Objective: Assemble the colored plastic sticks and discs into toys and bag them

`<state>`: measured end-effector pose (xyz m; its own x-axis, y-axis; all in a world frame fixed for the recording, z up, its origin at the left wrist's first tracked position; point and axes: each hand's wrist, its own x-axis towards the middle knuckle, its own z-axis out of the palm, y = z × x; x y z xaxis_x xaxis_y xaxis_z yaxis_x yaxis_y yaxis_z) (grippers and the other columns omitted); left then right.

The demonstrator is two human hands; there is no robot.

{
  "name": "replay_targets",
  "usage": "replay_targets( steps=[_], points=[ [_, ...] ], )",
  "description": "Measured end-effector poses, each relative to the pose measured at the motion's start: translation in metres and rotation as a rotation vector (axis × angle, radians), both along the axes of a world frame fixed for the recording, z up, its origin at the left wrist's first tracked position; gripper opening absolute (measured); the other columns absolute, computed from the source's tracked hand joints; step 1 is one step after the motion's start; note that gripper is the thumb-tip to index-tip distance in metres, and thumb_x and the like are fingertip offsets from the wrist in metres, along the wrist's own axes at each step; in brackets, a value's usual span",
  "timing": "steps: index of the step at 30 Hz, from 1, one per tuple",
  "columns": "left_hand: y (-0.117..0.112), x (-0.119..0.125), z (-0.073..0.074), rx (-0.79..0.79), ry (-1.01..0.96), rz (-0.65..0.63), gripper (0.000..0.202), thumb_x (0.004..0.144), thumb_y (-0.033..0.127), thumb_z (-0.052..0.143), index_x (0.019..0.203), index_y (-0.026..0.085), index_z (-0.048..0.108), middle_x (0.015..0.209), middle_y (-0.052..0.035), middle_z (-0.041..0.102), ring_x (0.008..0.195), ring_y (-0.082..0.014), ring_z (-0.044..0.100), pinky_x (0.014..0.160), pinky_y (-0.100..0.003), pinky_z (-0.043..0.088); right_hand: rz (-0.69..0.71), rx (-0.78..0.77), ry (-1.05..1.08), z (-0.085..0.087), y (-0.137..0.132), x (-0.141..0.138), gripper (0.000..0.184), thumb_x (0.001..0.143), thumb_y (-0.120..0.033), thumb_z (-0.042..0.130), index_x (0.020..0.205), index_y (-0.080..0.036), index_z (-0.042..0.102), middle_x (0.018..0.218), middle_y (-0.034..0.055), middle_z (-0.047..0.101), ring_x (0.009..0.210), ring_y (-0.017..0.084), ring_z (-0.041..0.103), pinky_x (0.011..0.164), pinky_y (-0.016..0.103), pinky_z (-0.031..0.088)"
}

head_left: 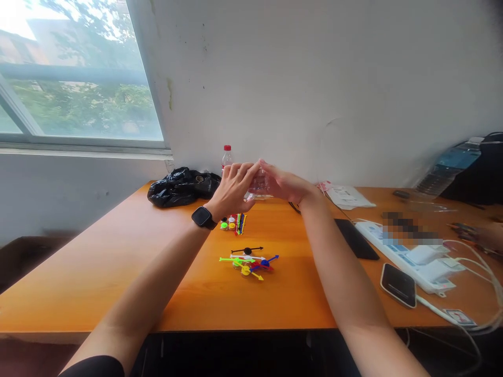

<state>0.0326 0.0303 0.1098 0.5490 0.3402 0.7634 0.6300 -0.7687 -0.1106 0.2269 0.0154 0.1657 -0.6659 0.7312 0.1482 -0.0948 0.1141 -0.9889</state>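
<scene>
clear plastic container (pixel 259 186) between left hand (pixel 234 183) and right hand (pixel 288 183), grip hard to tell; slipping, it might scatter arrow spinners (pixel 245 269) at six o'clock.

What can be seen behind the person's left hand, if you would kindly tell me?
Behind the left hand, a bottle shows its red cap and upper part. The hand covers the lower part, so the bottle's base cannot be seen.
</scene>
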Motion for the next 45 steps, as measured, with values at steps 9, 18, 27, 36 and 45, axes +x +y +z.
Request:
replay_targets(
  steps=[9,18,27,36,45],
  points=[
    [0.000,0.005,-0.004,0.011,0.015,-0.050,0.100,0.070,0.019,0.062,0.163,0.017,0.026,0.144,-0.0164,0.051,0.126,-0.0380,0.044,0.110,-0.055,0.036,0.133,-0.043,0.013,-0.014,0.003,-0.007,0.056,0.106,-0.066,0.040,0.137,-0.027,0.065,0.127,0.0083,0.073,0.122,0.028,0.065,0.103,0.047,0.057],
    [0.007,0.011,-0.016,0.027,-0.008,-0.090,0.094,0.074,0.022,0.059,0.161,0.014,0.027,0.152,-0.0190,0.047,0.139,-0.0404,0.039,0.121,-0.061,0.031,0.036,-0.033,0.180,-0.026,0.010,-0.022,0.054,0.104,-0.068,0.045,0.123,-0.024,0.071,0.106,0.0067,0.077,0.116,0.025,0.068,0.101,0.042,0.058],
    [0.008,0.012,-0.018,0.039,0.010,-0.099,0.098,0.077,0.018,0.058,0.166,0.014,0.017,0.165,-0.0194,0.038,0.156,-0.0391,0.029,0.130,-0.065,0.017,-0.127,-0.067,0.125,-0.027,0.007,-0.030,0.065,0.098,-0.080,0.038,0.118,-0.028,0.071,0.099,0.0078,0.076,0.110,0.025,0.071,0.087,0.039,0.063],
    [0.017,0.010,-0.027,0.087,0.019,-0.035,0.095,0.081,0.015,0.053,0.168,0.011,0.015,0.170,-0.0180,0.032,0.161,-0.0368,0.022,0.132,-0.062,0.017,-0.078,-0.126,0.167,-0.025,0.009,-0.032,0.064,0.098,-0.080,0.039,0.112,-0.026,0.070,0.097,0.0083,0.077,0.111,0.028,0.072,0.092,0.044,0.062],
    [0.012,0.014,-0.023,0.108,-0.017,-0.023,0.093,0.086,0.019,0.050,0.169,0.012,0.009,0.174,-0.0164,0.026,0.163,-0.0339,0.018,0.133,-0.058,0.014,-0.144,-0.114,0.186,-0.012,0.000,-0.039,0.066,0.096,-0.081,0.041,0.117,-0.025,0.070,0.101,0.0123,0.077,0.111,0.032,0.070,0.098,0.050,0.060]
  ],
)
